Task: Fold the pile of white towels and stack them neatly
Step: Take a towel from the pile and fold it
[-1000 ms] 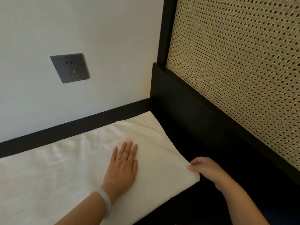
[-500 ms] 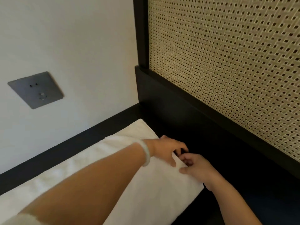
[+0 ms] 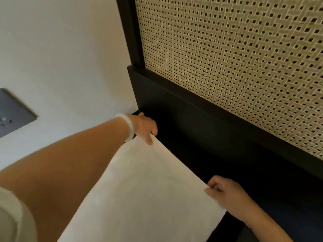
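The left hand [image 3: 145, 127], a pale bangle [image 3: 130, 127] at its wrist, pinches the far corner of the white towel [image 3: 148, 189]. The right hand [image 3: 227, 191] pinches the nearer corner of the same edge, thumb on top. Between them that edge runs taut, just in front of the dark frame [image 3: 201, 130] under the woven cane panel [image 3: 227, 67]. The cloth looks light, soft and limp, so it would likely sag wherever unsupported, and the corners seem the sensible hold.

Left hand [image 3: 145, 127] and right hand [image 3: 225, 191] now well apart, one at each corner of the raised towel [image 3: 139, 189].
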